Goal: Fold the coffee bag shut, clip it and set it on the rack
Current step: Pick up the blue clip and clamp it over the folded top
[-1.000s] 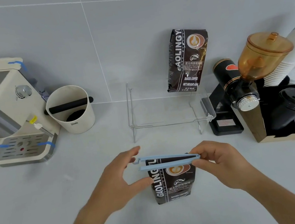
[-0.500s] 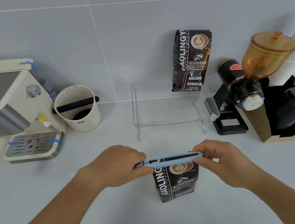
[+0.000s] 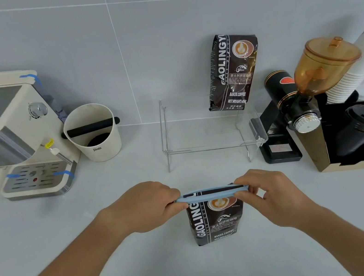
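Observation:
A dark brown coffee bag stands upright on the grey counter in front of me, its top folded over. A long light-blue clip lies across the fold, closed flat. My left hand pinches the clip's left end and my right hand pinches its right end. Behind the bag stands a clear acrylic rack. A second, unclipped coffee bag stands on the rack's right side, leaning on the wall.
A cream espresso machine and a cream knock box stand at the left. A black grinder with an amber hopper, stacked paper cups and a box with black lids crowd the right.
The clip's jaws, open one second ago, have closed flat over the bag's fold. My left hand moved from open fingers to a pinch on the clip's left end.

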A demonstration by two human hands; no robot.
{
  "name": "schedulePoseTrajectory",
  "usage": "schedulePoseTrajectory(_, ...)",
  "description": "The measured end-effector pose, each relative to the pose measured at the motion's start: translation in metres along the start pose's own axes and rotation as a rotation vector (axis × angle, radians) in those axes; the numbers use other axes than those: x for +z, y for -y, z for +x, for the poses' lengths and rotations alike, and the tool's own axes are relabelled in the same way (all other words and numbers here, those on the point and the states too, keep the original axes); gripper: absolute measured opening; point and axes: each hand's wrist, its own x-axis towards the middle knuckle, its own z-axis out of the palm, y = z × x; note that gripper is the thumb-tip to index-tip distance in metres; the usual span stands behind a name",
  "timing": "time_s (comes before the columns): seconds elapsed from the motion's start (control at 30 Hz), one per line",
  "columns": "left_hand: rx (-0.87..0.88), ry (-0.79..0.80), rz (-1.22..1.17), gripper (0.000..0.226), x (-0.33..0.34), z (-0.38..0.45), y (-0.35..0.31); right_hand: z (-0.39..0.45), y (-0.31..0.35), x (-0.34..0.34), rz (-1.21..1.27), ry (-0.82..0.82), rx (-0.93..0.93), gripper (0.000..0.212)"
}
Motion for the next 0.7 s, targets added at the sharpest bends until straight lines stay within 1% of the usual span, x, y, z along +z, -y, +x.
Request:
schedulePoseTrajectory(0.1,-0.026,-0.021,-0.035,0.042,0.001,0.0,0.002,0.002,-0.003,0.002,0.064,0.0,0.077,0.01)
schedulePoseTrajectory(0.2,-0.065,-0.12,-0.155,0.043,0.009,0.0,0.0,0.002,-0.007,0.004,0.159,-0.014,0.161,0.015)
schedulePoseTrajectory(0.27,-0.133,-0.221,-0.355,0.037,0.018,-0.003,-0.003,0.002,-0.009,0.006,0.216,-0.034,0.207,0.026)
schedulePoseTrajectory(0.33,-0.248,-0.285,-0.631,0.027,0.029,-0.004,-0.01,0.0,-0.011,0.011,0.254,-0.06,0.23,0.043)
schedulePoseTrajectory(0.4,-0.349,-0.329,-0.903,0.014,0.041,-0.003,-0.019,-0.003,-0.014,0.017,0.29,-0.086,0.256,0.052)
schedulePoseTrajectory(0.43,-0.379,-0.35,-1.016,0.012,0.048,-0.001,-0.024,-0.004,-0.015,0.019,0.309,-0.097,0.274,0.053)
schedulePoseTrajectory(0.5,-0.428,-0.395,-1.195,0.022,0.061,0.003,-0.034,-0.006,-0.02,0.025,0.367,-0.111,0.329,0.053)
schedulePoseTrajectory(0.6,-0.515,-0.481,-1.405,0.033,0.076,0.006,-0.045,-0.011,-0.026,0.042,0.488,-0.099,0.439,0.046)
schedulePoseTrajectory(0.7,-0.574,-0.59,-1.479,0.041,0.089,0.008,-0.055,-0.019,-0.032,0.059,0.514,-0.112,0.502,0.044)
